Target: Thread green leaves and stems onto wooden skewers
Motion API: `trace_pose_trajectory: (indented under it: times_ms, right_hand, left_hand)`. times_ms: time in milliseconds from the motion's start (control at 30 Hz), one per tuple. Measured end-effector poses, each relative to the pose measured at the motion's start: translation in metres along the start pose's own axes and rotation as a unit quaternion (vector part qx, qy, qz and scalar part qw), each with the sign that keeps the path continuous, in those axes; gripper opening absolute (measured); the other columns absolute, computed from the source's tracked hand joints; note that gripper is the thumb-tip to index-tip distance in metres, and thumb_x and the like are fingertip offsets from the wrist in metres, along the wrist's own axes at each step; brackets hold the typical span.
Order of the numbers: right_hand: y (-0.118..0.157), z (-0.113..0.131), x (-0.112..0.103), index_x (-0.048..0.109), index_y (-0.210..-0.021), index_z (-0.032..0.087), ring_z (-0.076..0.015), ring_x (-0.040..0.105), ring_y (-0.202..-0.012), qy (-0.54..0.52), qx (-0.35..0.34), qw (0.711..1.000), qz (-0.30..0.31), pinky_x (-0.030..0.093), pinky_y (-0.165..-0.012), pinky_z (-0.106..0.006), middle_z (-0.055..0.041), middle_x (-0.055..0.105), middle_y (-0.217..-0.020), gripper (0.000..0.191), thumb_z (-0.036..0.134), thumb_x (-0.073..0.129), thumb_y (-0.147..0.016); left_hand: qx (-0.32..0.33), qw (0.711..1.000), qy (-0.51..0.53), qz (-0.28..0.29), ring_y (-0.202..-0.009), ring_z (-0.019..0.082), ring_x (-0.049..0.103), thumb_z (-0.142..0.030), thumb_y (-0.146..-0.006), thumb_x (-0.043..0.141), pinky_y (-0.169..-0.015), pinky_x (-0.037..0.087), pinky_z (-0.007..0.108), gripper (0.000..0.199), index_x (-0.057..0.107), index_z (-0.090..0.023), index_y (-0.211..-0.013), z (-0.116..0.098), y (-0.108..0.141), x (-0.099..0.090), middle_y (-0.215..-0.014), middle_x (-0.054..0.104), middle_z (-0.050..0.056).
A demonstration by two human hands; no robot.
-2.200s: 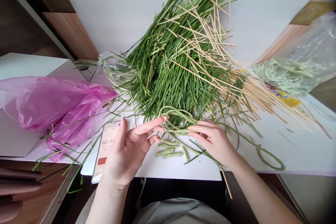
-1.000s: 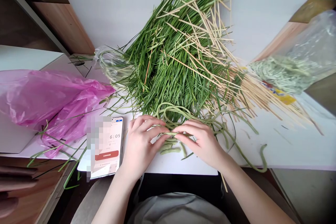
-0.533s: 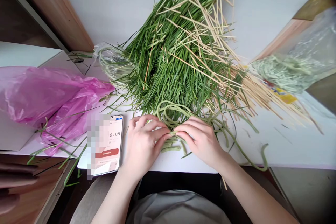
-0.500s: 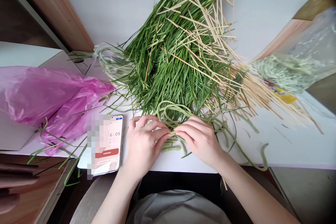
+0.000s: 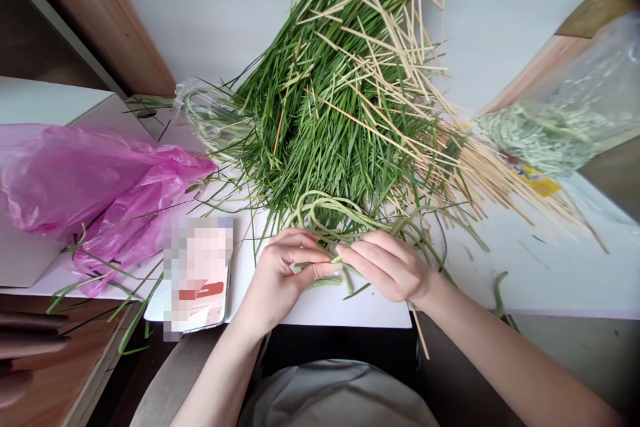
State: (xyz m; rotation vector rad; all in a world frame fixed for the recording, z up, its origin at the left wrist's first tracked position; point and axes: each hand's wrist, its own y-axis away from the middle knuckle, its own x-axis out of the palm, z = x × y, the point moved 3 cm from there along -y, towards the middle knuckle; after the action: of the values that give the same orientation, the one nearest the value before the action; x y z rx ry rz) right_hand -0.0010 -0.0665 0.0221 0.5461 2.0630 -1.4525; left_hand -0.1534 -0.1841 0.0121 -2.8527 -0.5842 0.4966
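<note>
Both hands meet just below a loose coil of long green beans (image 5: 330, 203). My left hand (image 5: 290, 267) pinches a green bean between thumb and fingers. Close against it, my right hand (image 5: 393, 263) has its fingers closed on the same bean, whose tip shows between the hands. Short bean pieces (image 5: 325, 280) lie on the white table below the fingers, partly hidden by them. Behind the coil rises a large heap of green leafy stalks (image 5: 320, 113), with thin wooden sticks (image 5: 500, 173) scattered over it and to its right.
A phone (image 5: 205, 280) lies left of my left hand. Farther left is a pink plastic bag (image 5: 100, 180) with green strands on it. A clear bag of pale green material (image 5: 545, 133) sits at the right, and another clear bag (image 5: 210, 113) at the back left.
My right hand has turned and shifted slightly right and down. My left hand has moved a little right. The bean strand trailing at the right has moved partly behind my right forearm.
</note>
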Motion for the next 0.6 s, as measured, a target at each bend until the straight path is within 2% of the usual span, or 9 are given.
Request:
trace_pose_trajectory:
  times_ms: [67, 167, 233, 333, 400, 467, 533, 600]
  right_hand:
    - [-0.003, -0.001, -0.006, 0.075, -0.096, 0.015, -0.021, 0.064, -0.072, 0.029, -0.034, 0.999, -0.021, 0.06, -0.064, -0.032, -0.0073, 0.072, -0.078, 0.015, 0.01, 0.062, -0.096]
    - [-0.002, -0.003, -0.009, 0.076, -0.091, 0.018, -0.0191, 0.064, -0.073, 0.047, -0.048, 0.997, -0.046, 0.063, -0.067, -0.029, -0.0055, 0.072, -0.081, 0.015, 0.008, 0.066, -0.092]
    - [0.004, -0.004, -0.007, 0.076, -0.096, 0.023, -0.0184, 0.064, -0.074, 0.038, -0.034, 0.997, -0.065, 0.065, -0.07, -0.029, -0.0035, 0.073, -0.085, 0.017, 0.01, 0.066, -0.092]
    - [0.016, -0.007, 0.003, 0.073, -0.112, 0.029, -0.0204, 0.066, -0.075, -0.032, 0.025, 0.997, -0.067, 0.066, -0.073, -0.034, -0.0029, 0.074, -0.088, 0.022, 0.017, 0.064, -0.096]
    - [0.022, -0.008, 0.012, 0.071, -0.119, 0.031, -0.0223, 0.066, -0.074, -0.042, 0.062, 0.994, -0.081, 0.066, -0.07, -0.037, -0.0043, 0.073, -0.087, 0.024, 0.023, 0.064, -0.097]
    - [0.024, -0.007, 0.017, 0.071, -0.118, 0.03, -0.0228, 0.063, -0.073, 0.003, 0.07, 0.988, -0.135, 0.066, -0.064, -0.036, -0.0058, 0.07, -0.085, 0.022, 0.029, 0.065, -0.097]
    - [0.024, -0.006, 0.022, 0.072, -0.118, 0.028, -0.0232, 0.062, -0.074, 0.024, 0.075, 0.98, -0.181, 0.064, -0.062, -0.035, -0.0072, 0.069, -0.085, 0.022, 0.029, 0.066, -0.097]
    - [0.024, -0.007, 0.028, 0.071, -0.12, 0.027, -0.0241, 0.062, -0.077, 0.004, 0.094, 0.977, -0.192, 0.063, -0.063, -0.036, -0.0075, 0.068, -0.085, 0.024, 0.027, 0.066, -0.097]
  left_hand:
    - [-0.039, 0.995, 0.091, 0.012, -0.09, 0.024, 0.064, -0.043, -0.08, 0.082, -0.086, 0.051, 0.041, 0.015, 0.085, -0.028, -0.082, -0.001, 0.001, 0.004, -0.082, 0.074, 0.006]
    - [-0.105, 0.973, 0.206, 0.026, -0.091, 0.023, 0.063, -0.039, -0.077, 0.085, -0.087, 0.051, 0.038, 0.014, 0.085, -0.026, -0.079, -0.002, 0.003, 0.012, -0.085, 0.071, 0.007]
    - [-0.15, 0.951, 0.268, 0.04, -0.088, 0.021, 0.062, -0.037, -0.075, 0.086, -0.086, 0.051, 0.036, 0.014, 0.084, -0.023, -0.076, -0.003, 0.005, 0.017, -0.083, 0.07, 0.006]
    - [-0.203, 0.915, 0.344, 0.049, -0.082, 0.018, 0.059, -0.039, -0.073, 0.087, -0.084, 0.049, 0.033, 0.018, 0.083, -0.021, -0.07, -0.003, 0.008, 0.027, -0.08, 0.068, 0.005]
    - [-0.229, 0.888, 0.397, 0.035, -0.08, 0.018, 0.058, -0.041, -0.069, 0.09, -0.084, 0.048, 0.033, 0.022, 0.082, -0.02, -0.068, -0.004, 0.009, 0.033, -0.077, 0.069, 0.004]
    - [-0.252, 0.852, 0.458, 0.019, -0.079, 0.017, 0.058, -0.042, -0.063, 0.093, -0.085, 0.048, 0.032, 0.025, 0.082, -0.02, -0.067, -0.004, 0.01, 0.041, -0.073, 0.07, 0.004]
    - [-0.267, 0.812, 0.518, 0.006, -0.076, 0.015, 0.059, -0.038, -0.06, 0.095, -0.085, 0.049, 0.029, 0.025, 0.082, -0.018, -0.068, -0.006, 0.01, 0.048, -0.07, 0.07, 0.003]
    - [-0.275, 0.779, 0.564, -0.007, -0.075, 0.013, 0.059, -0.033, -0.059, 0.096, -0.083, 0.049, 0.026, 0.024, 0.082, -0.017, -0.069, -0.007, 0.01, 0.053, -0.072, 0.071, 0.002]
